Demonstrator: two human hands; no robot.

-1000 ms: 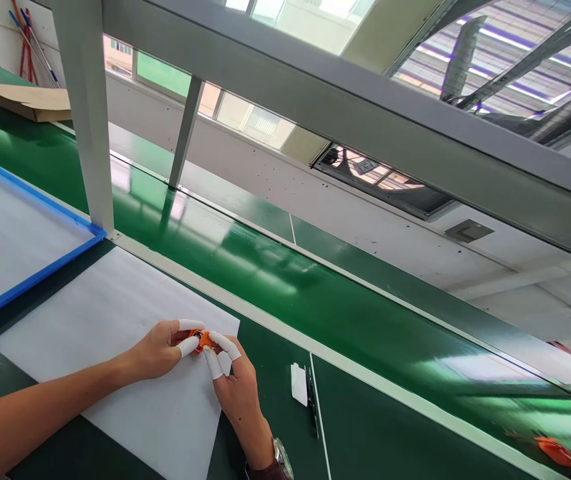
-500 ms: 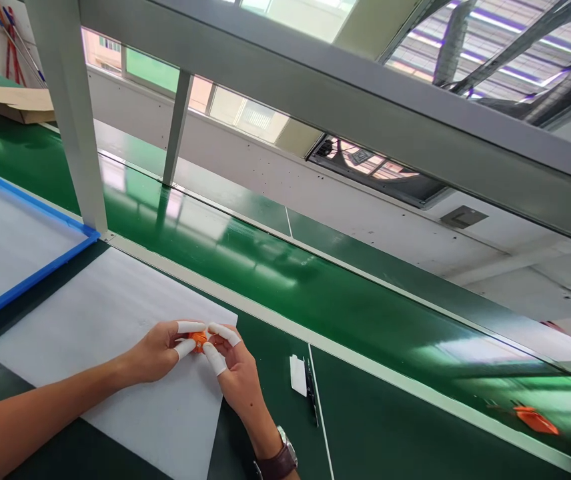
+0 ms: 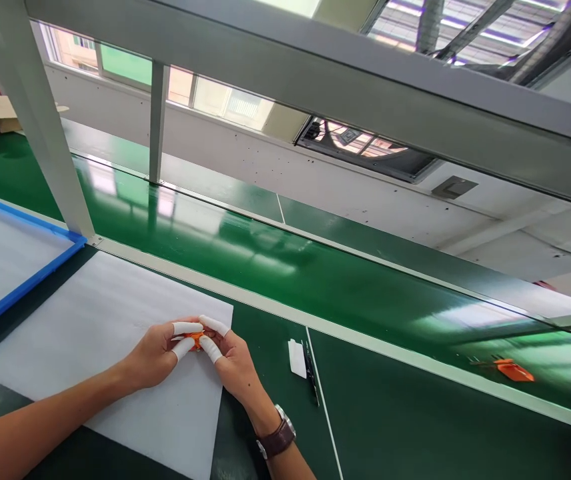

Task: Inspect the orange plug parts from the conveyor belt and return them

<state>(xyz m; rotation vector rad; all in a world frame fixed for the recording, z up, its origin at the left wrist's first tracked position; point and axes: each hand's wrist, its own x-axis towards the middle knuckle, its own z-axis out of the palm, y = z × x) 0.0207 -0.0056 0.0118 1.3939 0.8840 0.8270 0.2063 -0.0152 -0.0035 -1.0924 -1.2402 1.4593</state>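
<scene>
A small orange part sits between the fingertips of both hands, mostly covered by them; its exact kind is too small to tell. My left hand pinches it from the left, thumb and finger wrapped in white finger cots. From the right, my right hand closes on it too, also with white-covered thumb and finger; a watch is on that wrist. Both hands are just above a white sheet lying on the dark green table, near its right edge.
A blue-edged white tray is at the left. Right of the sheet lie a white card and a thin black tool. Farther right is an orange object. Grey frame bars rise behind the sheet.
The camera view has shifted slightly. My right fingers have come closer to the left ones, and the orange part is now more covered between them.
</scene>
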